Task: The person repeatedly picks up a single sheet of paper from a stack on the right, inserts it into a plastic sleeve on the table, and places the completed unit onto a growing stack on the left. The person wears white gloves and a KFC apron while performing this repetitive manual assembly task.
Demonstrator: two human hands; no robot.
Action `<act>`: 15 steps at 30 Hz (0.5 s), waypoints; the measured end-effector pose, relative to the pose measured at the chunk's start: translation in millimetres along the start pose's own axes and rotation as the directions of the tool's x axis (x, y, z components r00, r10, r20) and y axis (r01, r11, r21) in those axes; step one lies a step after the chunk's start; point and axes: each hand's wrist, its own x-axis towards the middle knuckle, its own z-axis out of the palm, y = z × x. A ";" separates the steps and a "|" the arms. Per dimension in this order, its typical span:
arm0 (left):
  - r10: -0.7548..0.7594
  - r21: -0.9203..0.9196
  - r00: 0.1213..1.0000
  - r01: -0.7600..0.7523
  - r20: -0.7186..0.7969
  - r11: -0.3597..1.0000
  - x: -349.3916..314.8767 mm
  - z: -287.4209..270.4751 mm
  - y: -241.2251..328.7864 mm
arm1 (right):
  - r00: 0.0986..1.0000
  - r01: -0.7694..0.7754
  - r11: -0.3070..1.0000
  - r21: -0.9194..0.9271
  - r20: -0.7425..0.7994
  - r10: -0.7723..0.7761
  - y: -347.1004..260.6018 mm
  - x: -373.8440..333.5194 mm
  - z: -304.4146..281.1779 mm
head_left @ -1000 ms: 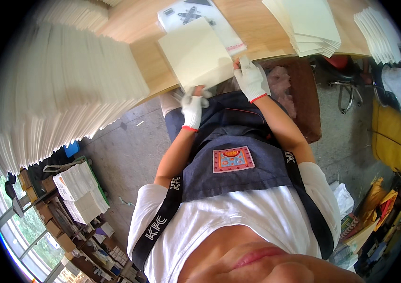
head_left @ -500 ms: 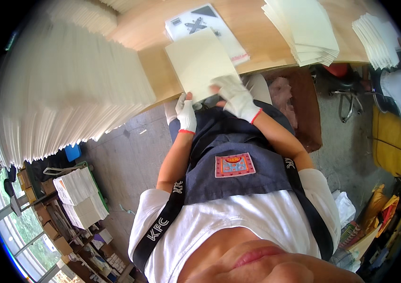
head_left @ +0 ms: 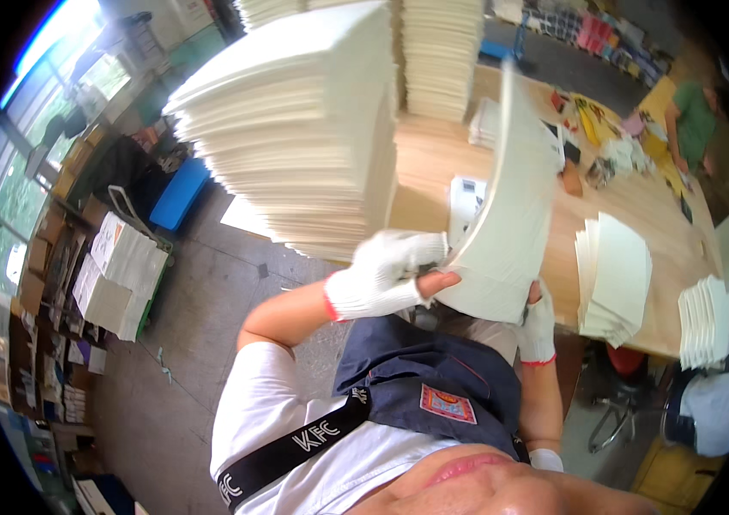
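Observation:
A cream sheet of paper, or a thin stack of them [head_left: 506,215], stands raised and bowed between my hands at the table's near edge. My left hand [head_left: 390,273], in a white knit glove with bare fingertips, pinches its left lower edge. At the lower right corner my right hand [head_left: 538,326], gloved alike, grips it with the thumb showing; its other fingers are partly hidden. Behind the paper, a printed sheet [head_left: 465,196] on the table is mostly covered. Close to my left hand rises a tall stack of cream paper [head_left: 287,146].
More paper stacks [head_left: 439,64] stand at the back. Fanned cream sheets [head_left: 620,275] and a smaller pile [head_left: 701,322] lie to the right. A person in green [head_left: 695,124] is at the far right; another person's white clothing [head_left: 716,408] shows nearer. A stool [head_left: 615,421] stands below the table.
The cream paper has gone from lying flat over the printed sheet to raised and bowed. My left hand has lifted to its edge; my right hand now grips its corner. The view has swung.

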 end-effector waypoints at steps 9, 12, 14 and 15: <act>0.121 0.172 0.522 0.051 -0.845 0.984 17.7 -206.2 27.8 | 0.892 0.253 0.953 -0.169 0.421 -0.162 -124.6 111.8 268.5; -0.159 0.370 0.628 0.623 -0.762 0.689 14.4 -249.6 9.5 | 0.870 0.249 0.817 -0.520 0.491 0.047 -115.2 138.8 298.5; -0.278 0.493 0.687 0.694 -0.671 0.525 8.8 -256.9 -14.4 | 0.871 0.249 0.650 -0.718 0.459 0.173 -112.6 148.3 298.9; -0.198 0.562 0.778 0.580 -0.596 0.589 -12.1 -263.8 -42.7 | 0.855 0.274 0.718 -0.640 0.503 0.122 -109.9 143.5 298.9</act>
